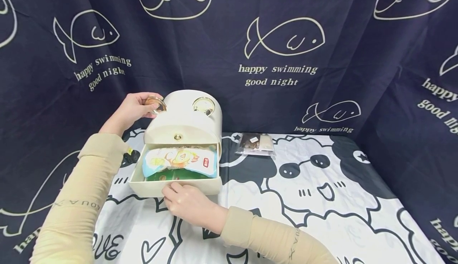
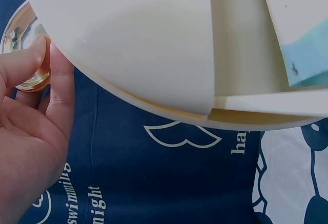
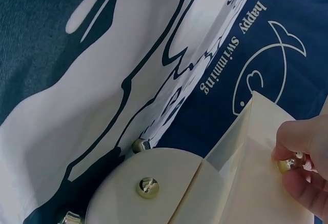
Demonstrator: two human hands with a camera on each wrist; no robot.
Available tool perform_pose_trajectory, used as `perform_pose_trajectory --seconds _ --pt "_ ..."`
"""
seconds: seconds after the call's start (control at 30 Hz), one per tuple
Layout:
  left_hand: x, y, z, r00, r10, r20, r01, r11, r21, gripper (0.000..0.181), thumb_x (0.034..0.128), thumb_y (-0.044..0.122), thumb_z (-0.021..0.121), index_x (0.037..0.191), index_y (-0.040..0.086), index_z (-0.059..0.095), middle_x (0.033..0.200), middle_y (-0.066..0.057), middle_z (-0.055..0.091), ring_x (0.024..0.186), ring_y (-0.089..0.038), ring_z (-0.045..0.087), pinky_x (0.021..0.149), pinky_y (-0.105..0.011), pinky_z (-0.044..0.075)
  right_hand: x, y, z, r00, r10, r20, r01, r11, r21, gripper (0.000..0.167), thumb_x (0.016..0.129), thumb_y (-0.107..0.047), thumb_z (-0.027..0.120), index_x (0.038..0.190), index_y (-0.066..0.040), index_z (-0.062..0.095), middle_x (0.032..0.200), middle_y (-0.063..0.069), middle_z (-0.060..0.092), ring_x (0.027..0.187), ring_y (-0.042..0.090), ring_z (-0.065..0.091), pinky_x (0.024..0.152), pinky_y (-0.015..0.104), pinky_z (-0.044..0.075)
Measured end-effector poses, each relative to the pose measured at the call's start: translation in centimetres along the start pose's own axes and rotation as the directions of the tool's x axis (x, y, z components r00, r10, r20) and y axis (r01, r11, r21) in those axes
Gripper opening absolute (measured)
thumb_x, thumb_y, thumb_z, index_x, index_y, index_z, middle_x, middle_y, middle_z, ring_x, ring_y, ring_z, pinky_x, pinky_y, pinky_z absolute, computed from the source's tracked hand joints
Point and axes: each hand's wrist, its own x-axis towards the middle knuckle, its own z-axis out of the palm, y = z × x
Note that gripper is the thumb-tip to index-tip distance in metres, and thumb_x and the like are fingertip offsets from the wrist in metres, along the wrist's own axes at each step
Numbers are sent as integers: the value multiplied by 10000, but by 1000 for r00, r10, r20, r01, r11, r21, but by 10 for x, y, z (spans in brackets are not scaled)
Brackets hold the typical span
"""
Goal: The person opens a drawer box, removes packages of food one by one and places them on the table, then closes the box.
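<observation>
A cream storage box [image 1: 193,124] with a rounded top carries two round gold discs. My left hand [image 1: 134,107] pinches the left gold disc [image 2: 23,34] between thumb and fingers, at the box's upper left side. The lower drawer [image 1: 143,187] is pulled out toward me. My right hand [image 1: 191,204] is at its front, with thumb and fingers pinching a small gold knob [image 3: 283,166]. Inside the drawer lies a blue and white packet [image 1: 186,159] with an orange cartoon print, over something green [image 1: 171,175].
The right gold disc [image 1: 204,105] and an upper gold knob [image 1: 177,137] are on the box. A clear plastic packet [image 1: 255,144] with brown and white contents lies to its right. A cartoon-print cloth [image 1: 322,232] covers the table, and a dark blue fish-print curtain [image 1: 211,65] hangs behind.
</observation>
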Motion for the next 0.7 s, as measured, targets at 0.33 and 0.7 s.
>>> perform_pose_trajectory --seconds 0.33,0.7 --pt "2 -3 2 1000 14 -7 -14 1000 -10 320 910 55 607 1221 0 557 849 117 670 727 -45 633 658 -217 568 -1 -8 32 999 24 -33 -24 1000 -1 173 894 -144 558 915 -190 724 955 -52 567 878 97 531 644 135 456" --pt "1 -2 0 1000 16 -2 -16 1000 4 333 909 67 613 1228 -9 553 864 116 676 752 -42 632 669 -210 567 -6 -10 37 999 19 -48 -17 999 34 145 904 -132 569 958 -150 702 982 -24 575 908 127 529 704 157 481"
